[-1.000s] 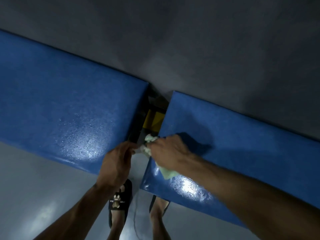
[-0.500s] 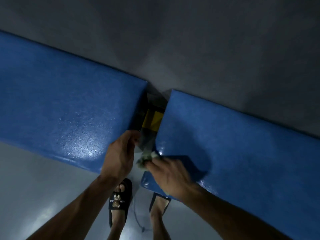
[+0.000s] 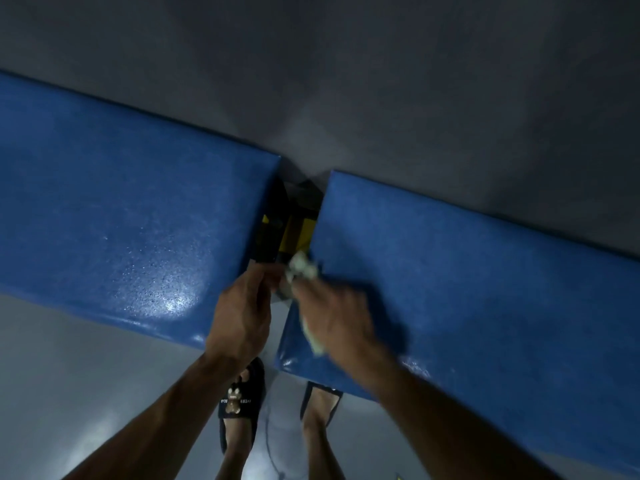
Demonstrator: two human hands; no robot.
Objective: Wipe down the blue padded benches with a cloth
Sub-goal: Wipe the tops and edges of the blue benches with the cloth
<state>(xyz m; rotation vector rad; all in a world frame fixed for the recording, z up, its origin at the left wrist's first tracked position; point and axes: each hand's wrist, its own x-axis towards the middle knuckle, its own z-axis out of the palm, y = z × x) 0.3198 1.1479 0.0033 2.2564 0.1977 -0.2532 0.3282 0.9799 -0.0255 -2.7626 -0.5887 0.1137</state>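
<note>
Your pale green cloth [image 3: 302, 270] is bunched at the near left corner of the right-hand bench [image 3: 467, 289], right at the lip of the gap between the two blue pads, with a tail of it showing under your palm further down that edge. Your right hand [image 3: 332, 313] is on top of it, fingers curled over the wad and pressing it onto the pad; the hand is blurred, so exactly how the fingers close I can't say, but it does grip the cloth. Your left hand [image 3: 242, 313] sits just beside, fingertips reaching toward the same bunch at the gap; whether they pinch the fabric or only touch it, I cannot tell.

Now the relation that matters: the right-hand bench runs long from this corner away to your right and slightly toward you, so nearly all its unwiped length lies to the right of the grip. Your right arm is already laid along that axis, which makes it the one for the sweep, I'd judge. The left-hand bench [image 3: 131, 244] stretches the opposite way, off to your left, glossy and speckled near its front edge.

Down in the gap there's something yellow and black [image 3: 294, 233], too dark to name. Below, your sandalled feet [image 3: 239, 403] stand on grey floor [image 3: 69, 393], facing the grey wall [image 3: 381, 81].
</note>
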